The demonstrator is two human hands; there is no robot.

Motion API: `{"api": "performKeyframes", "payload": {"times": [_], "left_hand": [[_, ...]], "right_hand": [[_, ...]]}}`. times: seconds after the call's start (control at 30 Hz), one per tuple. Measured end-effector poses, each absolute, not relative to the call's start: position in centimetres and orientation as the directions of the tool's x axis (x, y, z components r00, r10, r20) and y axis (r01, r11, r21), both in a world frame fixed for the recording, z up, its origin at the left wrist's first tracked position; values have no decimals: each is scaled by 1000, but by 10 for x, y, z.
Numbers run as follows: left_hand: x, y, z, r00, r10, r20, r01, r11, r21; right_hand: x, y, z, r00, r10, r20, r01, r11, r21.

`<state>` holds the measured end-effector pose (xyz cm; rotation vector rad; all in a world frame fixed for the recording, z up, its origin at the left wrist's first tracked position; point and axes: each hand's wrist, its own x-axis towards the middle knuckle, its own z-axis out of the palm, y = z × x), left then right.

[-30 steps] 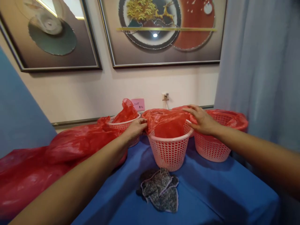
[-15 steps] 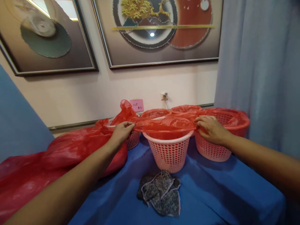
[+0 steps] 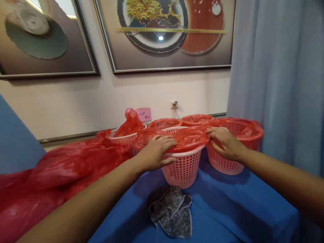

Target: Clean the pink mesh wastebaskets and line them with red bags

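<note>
A pink plastic basket (image 3: 183, 168) stands in the middle of the blue-covered table (image 3: 222, 209). A red plastic bag (image 3: 188, 137) lies stretched across its mouth. My left hand (image 3: 154, 153) rests on the bag at the basket's left rim, fingers curled over the edge. My right hand (image 3: 224, 141) presses the bag at the right rim, fingers bent down on the plastic. A dark speckled cloth (image 3: 170, 212) lies crumpled on the table in front of the basket.
More pink baskets lined with red bags stand behind and beside: one at the left (image 3: 124, 138), one at the right (image 3: 238, 148), two at the back (image 3: 197, 118). A heap of red plastic bags (image 3: 50, 172) covers the left. A grey curtain (image 3: 275, 77) hangs right.
Both hands have come down from holding the bag stretched above the basket and now press it onto the rim. My left hand has moved right, over the basket's edge.
</note>
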<state>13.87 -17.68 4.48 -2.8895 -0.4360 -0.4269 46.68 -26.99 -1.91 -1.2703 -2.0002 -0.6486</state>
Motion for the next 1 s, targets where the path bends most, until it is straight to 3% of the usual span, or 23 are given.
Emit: {"api": "performKeyframes", "payload": {"times": [0.13, 0.27, 0.43, 0.67, 0.8, 1.0], "left_hand": [[147, -159, 52, 899, 423, 116, 418, -906, 72], [141, -155, 57, 918, 363, 158, 323, -918, 231], [126, -150, 52, 894, 387, 226, 304, -895, 327], [109, -166, 33, 851, 222, 475, 141, -969, 200], [101, -168, 18, 851, 157, 502, 118, -987, 109], [97, -158, -1, 875, 114, 471, 127, -992, 4]], "right_hand": [[477, -247, -13, -175, 701, 691, 966, 259, -18], [477, -244, -15, -190, 711, 677, 965, 262, -4], [474, -259, -30, -294, 635, 714, 923, 383, 40], [472, -279, -52, -357, 557, 750, 883, 464, 75], [469, -280, -59, -373, 563, 738, 898, 419, 134], [468, -270, -75, -282, 637, 717, 951, 283, 123]]}}
